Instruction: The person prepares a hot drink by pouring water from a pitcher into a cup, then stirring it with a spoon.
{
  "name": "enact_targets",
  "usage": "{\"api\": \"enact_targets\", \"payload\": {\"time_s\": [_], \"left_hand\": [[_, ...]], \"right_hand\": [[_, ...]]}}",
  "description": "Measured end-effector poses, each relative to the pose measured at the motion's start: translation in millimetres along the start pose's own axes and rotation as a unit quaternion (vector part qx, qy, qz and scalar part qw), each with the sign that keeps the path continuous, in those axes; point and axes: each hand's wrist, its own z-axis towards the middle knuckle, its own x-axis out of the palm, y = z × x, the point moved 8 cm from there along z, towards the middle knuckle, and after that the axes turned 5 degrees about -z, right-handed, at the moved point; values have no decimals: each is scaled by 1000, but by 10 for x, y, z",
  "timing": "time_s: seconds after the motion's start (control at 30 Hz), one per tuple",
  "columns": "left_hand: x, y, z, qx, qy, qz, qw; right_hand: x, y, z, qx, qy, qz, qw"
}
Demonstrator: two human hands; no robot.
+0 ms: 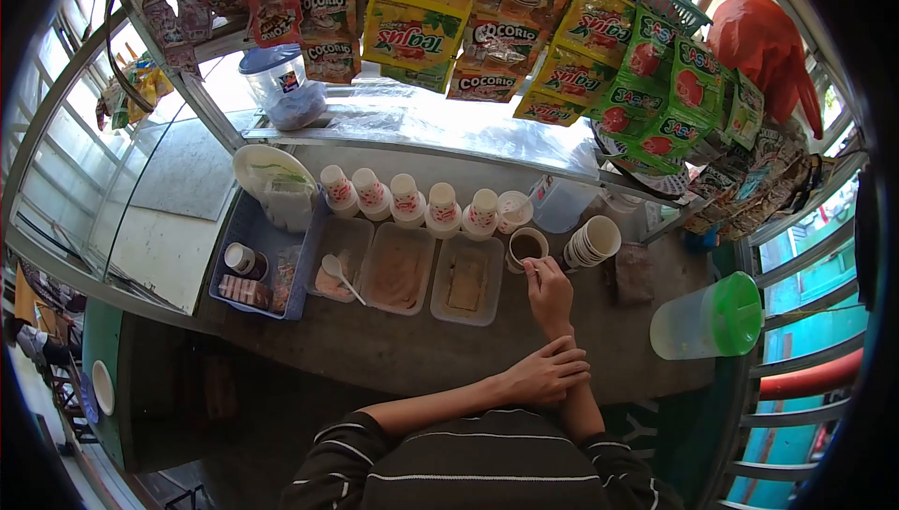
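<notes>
My right hand [549, 291] is closed in a pinch at the near rim of a paper cup [527, 248] with dark brown drink in it. Whatever its fingertips grip is too small and hidden to make out. Across my right forearm lies my left hand [546, 371], its fingers bent over the arm just below the wrist. To the right of the drink leans a stack of paper cups [594, 240]. Left of it stands another printed cup [514, 211], and a clear plastic jug [560, 203] is behind.
Three plastic tubs [401, 271] with powder or blocks sit on the counter, a white spoon [341, 276] in one. Upturned cup stacks [405, 199] line the back. A blue basket [298, 293] is left, a green-lidded container [707, 317] right. Drink sachets [419, 30] hang above.
</notes>
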Motion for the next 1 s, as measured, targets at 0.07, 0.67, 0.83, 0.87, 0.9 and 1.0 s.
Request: {"api": "enact_targets", "payload": {"time_s": [0.07,0.67,0.83,0.87,0.9,1.0], "left_hand": [[-71,-27,-44,45,-31,72,996],[-2204,901,-2563,-506,-338,280,743],[-2125,865,-2623,-499,-341,262,752],[-2107,869,-2631,-497,-342,260,754],[-2089,884,-2647,-497,-342,259,754],[-2035,926,-2687,-496,-335,264,756]], "right_hand": [[17,9,41,-1,10,5,1000],[58,-213,243,16,14,70,997],[19,-198,281,-21,-10,29,999],[22,-227,284,-8,-3,24,1000],[14,-240,289,-8,-3,24,1000],[7,-289,296,13,13,16,1000]]}}
